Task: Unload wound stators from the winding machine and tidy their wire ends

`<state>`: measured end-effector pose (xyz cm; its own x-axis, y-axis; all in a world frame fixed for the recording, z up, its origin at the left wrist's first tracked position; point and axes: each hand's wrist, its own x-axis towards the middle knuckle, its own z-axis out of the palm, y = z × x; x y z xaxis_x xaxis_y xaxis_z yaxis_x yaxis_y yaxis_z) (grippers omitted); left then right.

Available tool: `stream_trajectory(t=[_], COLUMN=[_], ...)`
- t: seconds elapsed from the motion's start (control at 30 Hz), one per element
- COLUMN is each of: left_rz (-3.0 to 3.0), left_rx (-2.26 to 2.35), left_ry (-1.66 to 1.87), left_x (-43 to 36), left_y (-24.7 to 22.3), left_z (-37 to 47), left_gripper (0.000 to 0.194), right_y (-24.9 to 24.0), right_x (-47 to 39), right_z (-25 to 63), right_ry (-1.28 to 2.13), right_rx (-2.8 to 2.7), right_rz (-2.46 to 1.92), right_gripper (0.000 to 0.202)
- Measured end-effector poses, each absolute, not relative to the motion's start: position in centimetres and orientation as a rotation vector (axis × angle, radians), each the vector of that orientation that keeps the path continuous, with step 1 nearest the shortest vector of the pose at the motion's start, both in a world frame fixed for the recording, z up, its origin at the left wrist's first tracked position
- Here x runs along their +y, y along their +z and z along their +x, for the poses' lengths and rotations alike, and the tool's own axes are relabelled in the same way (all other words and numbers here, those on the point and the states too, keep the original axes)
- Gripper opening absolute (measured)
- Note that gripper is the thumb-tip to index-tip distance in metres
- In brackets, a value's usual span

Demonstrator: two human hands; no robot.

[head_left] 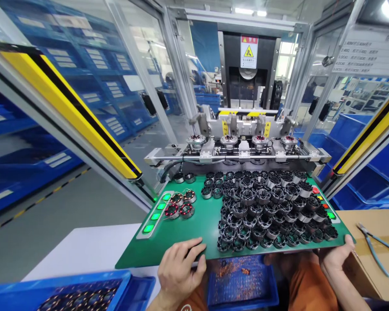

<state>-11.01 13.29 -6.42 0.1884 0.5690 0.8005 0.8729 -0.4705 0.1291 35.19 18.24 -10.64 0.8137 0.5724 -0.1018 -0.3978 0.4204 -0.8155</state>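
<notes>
My left hand (pixel 181 268) rests on the front edge of the green tabletop (pixel 194 235), its fingers loosely bent and apart from the thumb. A dark patch shows between thumb and fingers; I cannot make out what it is. At the tabletop's right front corner is my right hand (pixel 335 255), thumb on top and fingers hidden below the edge. Between the hands stand stacked rows of bare black motor stators (pixel 262 216). Several stators wound with copper wire (pixel 181 205) sit at the left, beside green-lit buttons (pixel 155 216).
A winding machine (pixel 243 149) with several stators on its holders stands behind the tabletop. Yellow guard bars (pixel 71 112) flank it. Below are a blue tray (pixel 243 287) with copper scraps and a blue bin (pixel 126 283) of wound parts. Pliers (pixel 372 246) lie on a cardboard box (pixel 359 272).
</notes>
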Motion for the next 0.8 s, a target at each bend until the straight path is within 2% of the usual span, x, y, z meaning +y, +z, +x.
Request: stream_trajectory(t=[0.8], left_rz=[-2.115], left_rx=[-1.369], left_ry=[-1.152], left_x=[13.16], left_y=[-5.87], left_z=[-10.82], left_gripper=[0.013], right_y=[-9.89], right_x=[17.84], right_z=[34.54], right_ry=[0.671], right_rx=[-0.184], right_rz=[-1.037], right_gripper=[0.067])
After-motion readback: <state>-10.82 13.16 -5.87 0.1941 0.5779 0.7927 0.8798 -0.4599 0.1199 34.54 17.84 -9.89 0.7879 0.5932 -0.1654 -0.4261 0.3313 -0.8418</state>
